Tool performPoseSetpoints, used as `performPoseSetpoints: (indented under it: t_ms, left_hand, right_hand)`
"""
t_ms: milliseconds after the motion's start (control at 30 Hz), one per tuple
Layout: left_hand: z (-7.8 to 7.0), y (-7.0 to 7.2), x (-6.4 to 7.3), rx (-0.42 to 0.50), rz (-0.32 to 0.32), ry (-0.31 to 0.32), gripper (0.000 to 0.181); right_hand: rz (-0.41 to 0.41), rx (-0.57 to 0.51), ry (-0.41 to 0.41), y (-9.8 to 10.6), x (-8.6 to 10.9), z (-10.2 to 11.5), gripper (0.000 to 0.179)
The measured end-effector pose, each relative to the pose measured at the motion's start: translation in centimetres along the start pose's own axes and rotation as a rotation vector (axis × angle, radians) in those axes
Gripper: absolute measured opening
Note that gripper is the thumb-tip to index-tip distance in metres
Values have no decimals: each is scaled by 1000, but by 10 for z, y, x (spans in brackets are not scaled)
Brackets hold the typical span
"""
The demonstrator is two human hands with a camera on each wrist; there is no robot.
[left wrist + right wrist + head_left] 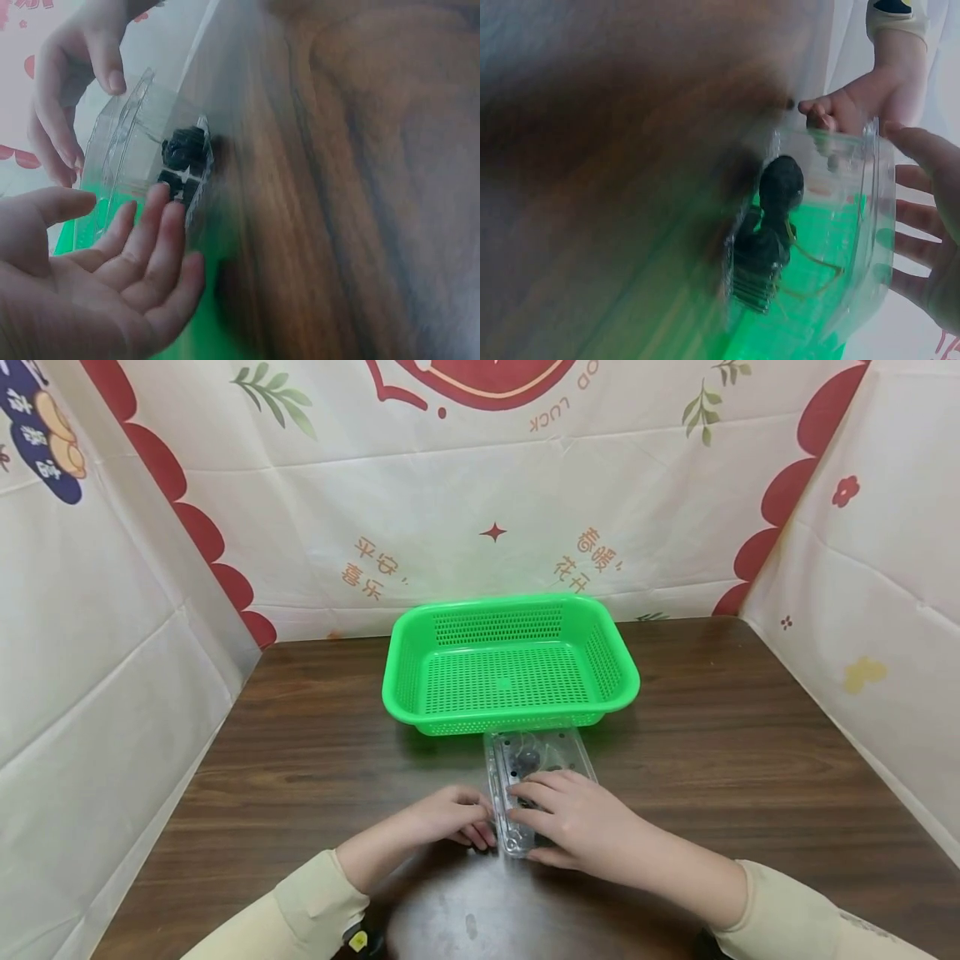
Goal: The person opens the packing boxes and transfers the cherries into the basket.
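Observation:
A clear plastic clamshell box [540, 747] with a closed-looking lid lies on the table. Dark round fruit [781, 180], like grapes, with a thin brownish stem, sits inside it. My right hand [573, 822] rests over the lid with its fingers spread; the right wrist view shows its fingers [919, 217] along the lid. Beside the box's left side is my left hand [450, 817], fingers loosely bent and holding nothing. In the left wrist view its palm [97, 292] faces up near the box; whether the fingertips touch it I cannot tell.
A green plastic basket [401, 693] with perforated walls stands just behind the box. Both are on a dark wood-grain table [315, 735]. Printed white cloth [465, 502] hangs at the back and sides. A small dark speck [790, 103] lies near the left hand.

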State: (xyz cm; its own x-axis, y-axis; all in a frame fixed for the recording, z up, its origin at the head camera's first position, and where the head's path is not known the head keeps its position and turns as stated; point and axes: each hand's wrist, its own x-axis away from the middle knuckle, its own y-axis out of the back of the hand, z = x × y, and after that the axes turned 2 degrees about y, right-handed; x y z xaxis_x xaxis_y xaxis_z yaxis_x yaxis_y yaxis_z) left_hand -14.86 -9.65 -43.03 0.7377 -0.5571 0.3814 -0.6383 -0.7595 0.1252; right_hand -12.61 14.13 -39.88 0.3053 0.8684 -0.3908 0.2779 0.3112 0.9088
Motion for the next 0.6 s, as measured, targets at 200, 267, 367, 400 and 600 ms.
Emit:
performPoseSetpoints:
  t_ms: [200,267,367,400,600]
  left_hand:
    - [3,-6,3,168,47,20,23]
    - [4,-7,4,200,61,26,24]
    - [7,-9,5,237,76,32,24]
    - [7,-9,6,247,81,32,24]
    - [5,-15,8,296,76,35,24]
  right_hand:
    - [13,25,1,-5,-1,5,46]
    - [6,28,-4,-6,-1,5,45]
    - [-7,30,-12,-6,-1,6,45]
    - [-11,28,-16,-6,-1,7,45]
    - [9,7,-66,-7,-2,8,43]
